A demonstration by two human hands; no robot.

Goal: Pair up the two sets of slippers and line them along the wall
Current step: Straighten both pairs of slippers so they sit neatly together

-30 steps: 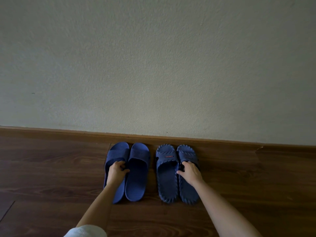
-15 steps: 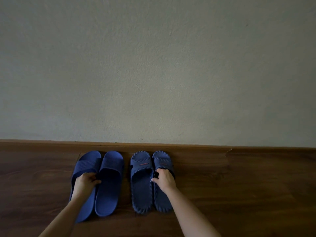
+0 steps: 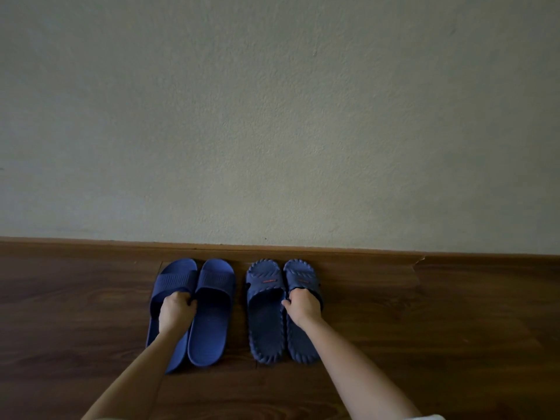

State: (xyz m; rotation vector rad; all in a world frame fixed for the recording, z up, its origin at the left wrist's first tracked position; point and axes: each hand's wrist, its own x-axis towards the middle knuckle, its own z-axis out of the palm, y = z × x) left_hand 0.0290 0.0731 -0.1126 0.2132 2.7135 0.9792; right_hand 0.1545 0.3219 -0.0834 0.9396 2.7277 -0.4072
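Two pairs of slippers stand side by side on the wood floor, toes against the brown baseboard [image 3: 303,249]. The left pair is bright blue and smooth: its outer slipper [image 3: 175,278] has my left hand [image 3: 176,310] gripping it at the strap's edge, and its partner [image 3: 212,313] touches it on the right. The right pair is darker blue with scalloped edges: one slipper [image 3: 266,316] lies free, and my right hand [image 3: 304,306] has its fingers tucked under the strap of the other [image 3: 303,278]. A narrow gap separates the pairs.
A plain pale wall [image 3: 272,116] rises behind the baseboard. Dark wood flooring [image 3: 454,328] stretches left and right of the slippers. The baseboard has a chipped joint [image 3: 419,260] to the right.
The slippers keep the same arrangement against the baseboard and both hands keep their grips. The shift in their place in the picture comes from my head moving.
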